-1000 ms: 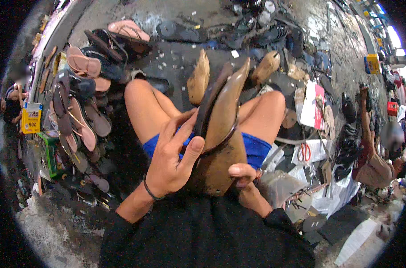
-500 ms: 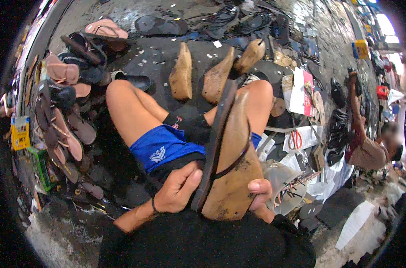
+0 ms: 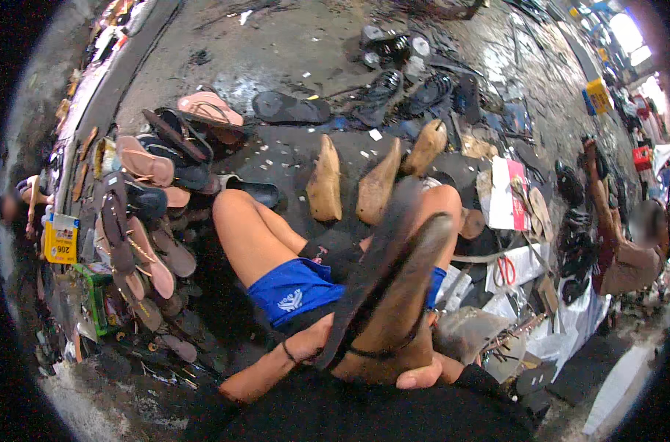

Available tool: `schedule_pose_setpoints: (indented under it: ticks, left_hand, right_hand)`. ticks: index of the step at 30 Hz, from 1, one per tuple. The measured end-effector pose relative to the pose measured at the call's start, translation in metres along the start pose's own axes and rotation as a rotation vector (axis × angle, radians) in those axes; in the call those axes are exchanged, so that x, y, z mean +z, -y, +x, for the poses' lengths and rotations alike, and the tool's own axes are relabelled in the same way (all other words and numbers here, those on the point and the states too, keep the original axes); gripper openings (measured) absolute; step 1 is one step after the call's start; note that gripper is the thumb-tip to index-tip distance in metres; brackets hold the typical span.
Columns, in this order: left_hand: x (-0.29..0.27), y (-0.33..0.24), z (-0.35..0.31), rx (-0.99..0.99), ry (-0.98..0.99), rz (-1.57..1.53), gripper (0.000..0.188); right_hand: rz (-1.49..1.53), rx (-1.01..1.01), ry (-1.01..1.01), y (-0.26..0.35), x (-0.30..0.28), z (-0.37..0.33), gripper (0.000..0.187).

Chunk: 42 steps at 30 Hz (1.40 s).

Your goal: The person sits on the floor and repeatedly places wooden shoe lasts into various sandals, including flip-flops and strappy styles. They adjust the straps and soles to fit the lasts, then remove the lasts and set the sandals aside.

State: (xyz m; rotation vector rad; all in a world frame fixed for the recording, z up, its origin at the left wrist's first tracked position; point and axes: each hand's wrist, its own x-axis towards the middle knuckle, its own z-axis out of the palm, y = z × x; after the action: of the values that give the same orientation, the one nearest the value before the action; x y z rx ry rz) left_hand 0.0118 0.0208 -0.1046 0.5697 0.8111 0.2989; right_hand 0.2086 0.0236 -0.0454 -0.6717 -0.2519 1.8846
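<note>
In front of my body a wooden shoe last point(image 3: 397, 317) is tilted up, smeared by motion. Its heel end is gripped by my right hand point(image 3: 425, 370), thumb lying across it. A dark sandal point(image 3: 375, 269) lies along the last's left side, and a thin dark strap crosses over the wood. My left hand point(image 3: 313, 340) is at the sandal's lower left edge, most of its fingers hidden behind the sole. Beyond my knees stand more wooden lasts: one point(image 3: 325, 184) on the left, another point(image 3: 380, 180) in the middle, a third point(image 3: 427, 147) farther right.
Sandals point(image 3: 147, 160) in pink and black are piled at the left, near a yellow box point(image 3: 61, 238). Red-handled scissors point(image 3: 504, 271) lie on paper at the right, by a clear plastic container point(image 3: 471, 331). Another person point(image 3: 629, 258) sits far right.
The last and sandal have swung, toe moving right and toward me, and are now blurred. My left hand is farther behind the sole. The whole view has shifted, showing more floor ahead.
</note>
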Motion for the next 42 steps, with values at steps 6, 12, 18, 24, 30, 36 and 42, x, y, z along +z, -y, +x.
schedule_pose_setpoints:
  ticks: [6, 12, 18, 24, 30, 36, 42]
  left_hand:
    - [-0.027, -0.025, 0.046, 0.456, 0.122, -0.67, 0.097]
    - [-0.056, 0.005, 0.083, 0.486, -0.544, -0.411, 0.077]
    - [-0.168, -0.175, 0.029, 0.969, -0.57, -0.248, 0.083]
    - [-0.268, -0.203, -0.063, 1.201, -1.237, -0.215, 0.071]
    - [-0.141, -0.08, -0.026, 0.805, -1.179, 0.369, 0.029]
    - [-0.114, -0.035, 0.02, 0.735, -1.031, -0.07, 0.039]
    - [-0.147, -0.12, 0.056, 0.895, -0.845, -0.065, 0.065]
  right_hand:
    - [-0.34, 0.113, -0.047, -0.015, -0.044, 0.04, 0.108]
    - [-1.306, -0.065, -0.067, -0.059, -0.066, 0.03, 0.085]
    - [-0.916, 0.045, 0.038, -0.017, -0.084, 0.077, 0.061]
    - [-1.741, -0.318, -0.373, -0.013, -0.141, 0.201, 0.062]
    - [-1.875, -0.616, -0.112, -0.019, -0.141, 0.433, 0.058]
    - [-1.622, -0.072, -0.498, 0.0, -0.185, 0.532, 0.051]
    - [-1.196, -0.814, -0.112, -0.049, -0.079, 0.34, 0.029]
